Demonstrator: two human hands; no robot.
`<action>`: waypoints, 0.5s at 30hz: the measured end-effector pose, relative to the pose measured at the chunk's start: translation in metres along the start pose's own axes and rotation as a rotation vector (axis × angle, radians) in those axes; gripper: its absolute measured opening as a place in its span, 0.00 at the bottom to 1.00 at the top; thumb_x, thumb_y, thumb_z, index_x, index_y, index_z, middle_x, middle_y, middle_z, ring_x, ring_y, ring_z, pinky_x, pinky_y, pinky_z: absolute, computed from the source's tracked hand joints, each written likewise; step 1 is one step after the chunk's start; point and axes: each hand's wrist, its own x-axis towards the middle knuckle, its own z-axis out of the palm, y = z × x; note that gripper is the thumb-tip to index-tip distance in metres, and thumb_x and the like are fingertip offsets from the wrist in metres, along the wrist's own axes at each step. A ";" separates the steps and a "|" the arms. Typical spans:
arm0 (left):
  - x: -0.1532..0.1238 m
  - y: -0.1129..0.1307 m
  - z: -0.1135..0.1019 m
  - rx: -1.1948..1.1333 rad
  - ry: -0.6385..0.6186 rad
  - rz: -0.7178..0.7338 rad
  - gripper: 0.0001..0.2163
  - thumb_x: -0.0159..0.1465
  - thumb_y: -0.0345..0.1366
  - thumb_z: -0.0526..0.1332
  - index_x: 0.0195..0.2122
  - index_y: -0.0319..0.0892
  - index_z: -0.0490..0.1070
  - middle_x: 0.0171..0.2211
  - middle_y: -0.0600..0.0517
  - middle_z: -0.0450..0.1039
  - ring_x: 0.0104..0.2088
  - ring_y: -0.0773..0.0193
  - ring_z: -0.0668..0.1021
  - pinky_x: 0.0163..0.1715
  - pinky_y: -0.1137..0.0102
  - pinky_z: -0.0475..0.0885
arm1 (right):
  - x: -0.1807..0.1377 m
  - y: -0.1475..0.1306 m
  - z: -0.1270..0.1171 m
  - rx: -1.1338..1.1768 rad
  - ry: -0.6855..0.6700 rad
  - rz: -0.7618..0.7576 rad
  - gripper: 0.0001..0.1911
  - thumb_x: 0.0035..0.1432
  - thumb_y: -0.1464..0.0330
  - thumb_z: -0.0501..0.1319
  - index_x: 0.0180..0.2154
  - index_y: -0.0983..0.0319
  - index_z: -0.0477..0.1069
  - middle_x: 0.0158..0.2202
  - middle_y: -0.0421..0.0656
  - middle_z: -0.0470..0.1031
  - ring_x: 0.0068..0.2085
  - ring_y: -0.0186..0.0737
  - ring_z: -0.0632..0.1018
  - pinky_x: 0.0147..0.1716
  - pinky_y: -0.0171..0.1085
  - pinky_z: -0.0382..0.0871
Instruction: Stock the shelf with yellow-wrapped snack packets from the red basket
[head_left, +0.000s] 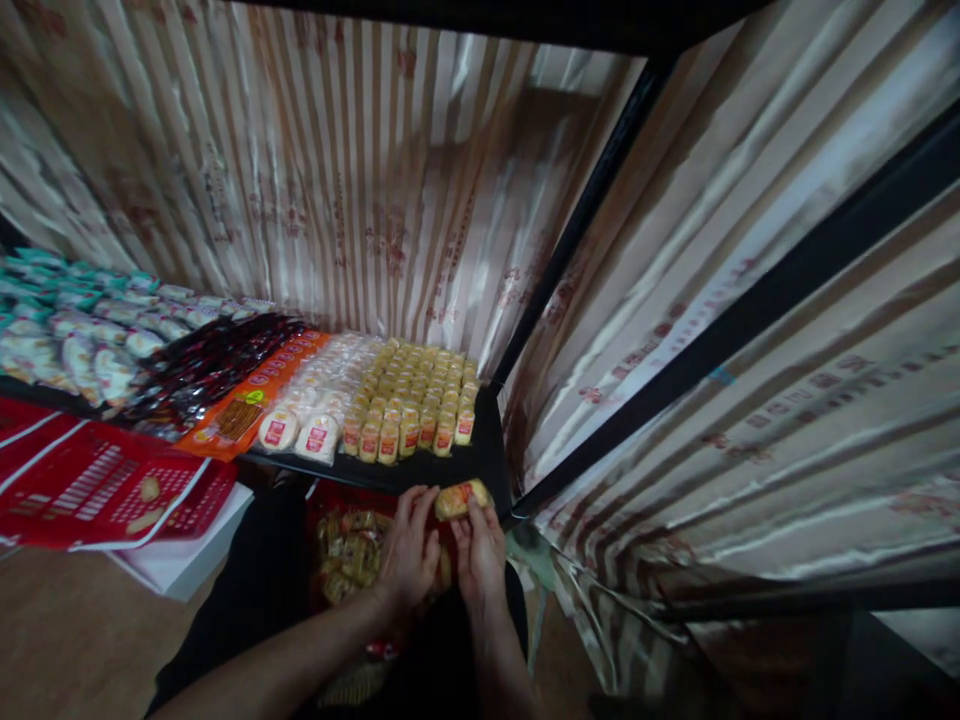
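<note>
My right hand [484,560] is closed on a small yellow wrapped snack cake [454,502] with red print, held near the shelf's front edge. My left hand [411,545] is beside it, its thumb and fingers apart and the fingertips close to the cake's left end; whether they touch is unclear. Below my hands, partly hidden by them, a red basket or bag on my lap holds several golden-wrapped packs [349,550]. Just ahead, matching yellow wrapped cakes [409,430] stand in tight rows at the right end of the black shelf [480,450].
Left along the shelf lie white round packs [319,435], an orange snack bag [232,415], dark shiny packs [214,370] and white-and-green packs [82,330]. A red shopping basket [150,490] rests over a white box [180,550]. Black frame bars [592,200] and printed sheeting [375,150] enclose the back and right.
</note>
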 end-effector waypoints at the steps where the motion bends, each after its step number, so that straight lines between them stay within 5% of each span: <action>1: 0.002 0.000 0.003 -0.068 0.007 -0.049 0.22 0.60 0.31 0.51 0.57 0.39 0.58 0.54 0.41 0.60 0.55 0.56 0.67 0.55 0.56 0.66 | 0.004 -0.001 -0.001 0.012 0.002 0.007 0.20 0.37 0.63 0.69 0.34 0.59 0.66 0.31 0.35 0.76 0.33 0.32 0.78 0.35 0.31 0.73; 8: 0.037 0.003 0.020 -0.354 0.061 -0.403 0.20 0.62 0.36 0.52 0.55 0.38 0.59 0.45 0.45 0.72 0.38 0.65 0.76 0.42 0.68 0.73 | 0.019 0.010 -0.008 -0.140 -0.070 -0.060 0.27 0.44 0.60 0.65 0.47 0.58 0.61 0.37 0.40 0.77 0.38 0.39 0.79 0.41 0.40 0.74; 11: 0.057 0.000 0.017 -0.229 0.043 -0.349 0.19 0.59 0.31 0.52 0.52 0.39 0.64 0.47 0.46 0.70 0.37 0.66 0.76 0.41 0.69 0.72 | 0.030 0.008 -0.016 -0.563 -0.073 -0.365 0.30 0.49 0.59 0.62 0.52 0.60 0.61 0.46 0.48 0.74 0.47 0.45 0.76 0.46 0.46 0.71; 15: 0.080 -0.004 0.008 -0.099 -0.133 -0.129 0.20 0.57 0.28 0.53 0.51 0.43 0.67 0.44 0.49 0.72 0.38 0.66 0.75 0.41 0.70 0.72 | 0.047 -0.003 -0.025 -1.025 -0.166 -0.773 0.23 0.52 0.61 0.60 0.50 0.61 0.69 0.51 0.50 0.72 0.54 0.48 0.69 0.54 0.50 0.64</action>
